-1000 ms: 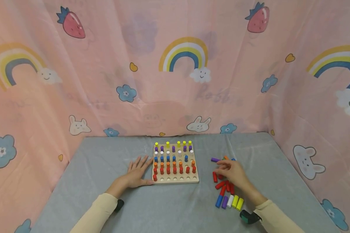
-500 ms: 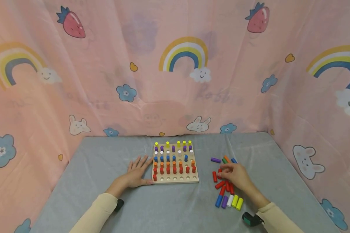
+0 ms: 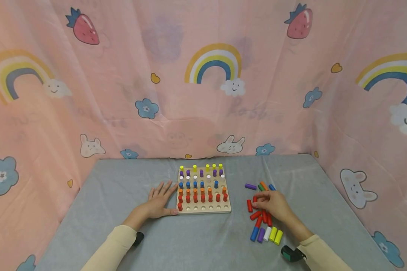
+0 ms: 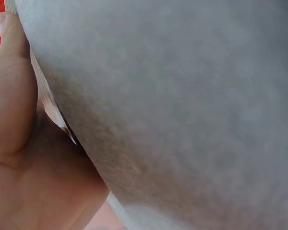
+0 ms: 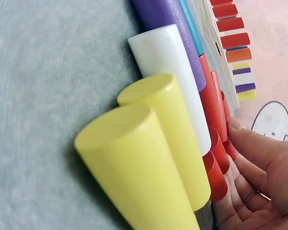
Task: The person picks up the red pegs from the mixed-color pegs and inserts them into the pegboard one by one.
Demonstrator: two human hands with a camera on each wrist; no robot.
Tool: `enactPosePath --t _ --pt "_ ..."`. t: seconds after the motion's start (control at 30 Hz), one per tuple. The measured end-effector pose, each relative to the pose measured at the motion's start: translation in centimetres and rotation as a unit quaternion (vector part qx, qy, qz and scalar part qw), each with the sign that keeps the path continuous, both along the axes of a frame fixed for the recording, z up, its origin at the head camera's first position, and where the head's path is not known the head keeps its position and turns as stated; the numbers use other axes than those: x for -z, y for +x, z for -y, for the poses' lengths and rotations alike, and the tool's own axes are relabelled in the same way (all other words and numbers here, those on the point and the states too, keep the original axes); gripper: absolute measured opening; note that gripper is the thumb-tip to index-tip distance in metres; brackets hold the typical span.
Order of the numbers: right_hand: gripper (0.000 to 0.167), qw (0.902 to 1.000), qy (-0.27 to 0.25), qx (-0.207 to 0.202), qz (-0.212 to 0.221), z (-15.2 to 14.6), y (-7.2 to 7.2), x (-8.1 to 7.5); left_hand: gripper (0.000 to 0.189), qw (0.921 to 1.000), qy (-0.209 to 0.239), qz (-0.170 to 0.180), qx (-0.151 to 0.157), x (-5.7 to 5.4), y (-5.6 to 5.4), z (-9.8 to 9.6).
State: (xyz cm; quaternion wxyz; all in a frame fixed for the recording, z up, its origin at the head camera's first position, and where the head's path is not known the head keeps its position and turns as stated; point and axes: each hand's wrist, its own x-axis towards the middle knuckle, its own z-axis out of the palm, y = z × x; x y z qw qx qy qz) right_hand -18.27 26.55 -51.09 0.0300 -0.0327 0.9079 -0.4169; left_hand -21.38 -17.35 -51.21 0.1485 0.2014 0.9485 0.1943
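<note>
A wooden pegboard (image 3: 203, 211) stands mid-table, with rows of red, orange, blue, white, purple and yellow pegs upright in it. My left hand (image 3: 159, 203) lies with fingers spread beside its left edge, the thumb touching the near-left corner. In the left wrist view, that thumb (image 4: 9, 43) rests along the board's side. To the right, my right hand (image 3: 274, 205) pinches a red peg (image 3: 255, 198) between thumb and fingers, low over the loose pegs. Seen from the right wrist, the thumb (image 5: 252, 141) is by the red pegs; the pinched one is mostly hidden.
Loose pegs lie around my right hand: a purple peg (image 3: 250, 186) and an orange peg (image 3: 263, 185) behind, several red ones near it. Closer to me lie a blue peg (image 3: 254, 234), a white peg (image 3: 267, 233) and yellow pegs (image 3: 278, 237). A pink curtain (image 3: 203, 124) surrounds the grey-covered table.
My right hand has drawn slightly right and down from the back pegs, uncovering the green and orange ones, and its fingers have come onto a red peg. My left hand stays put.
</note>
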Motion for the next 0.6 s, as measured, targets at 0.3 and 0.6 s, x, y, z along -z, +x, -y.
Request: enactPosePath --t 0.3,0.6 --pt "0.046 0.9997 -0.012 -0.004 0.021 -0.07 0.03 0.22 0.102 1.0000 -0.004 0.002 0.002 0.03 0.05 0.04" --pt "0.046 0.9991 -0.026 -0.006 0.033 -0.29 -0.29 0.55 0.101 1.0000 -0.001 0.002 0.001 0.12 0.02 0.06"
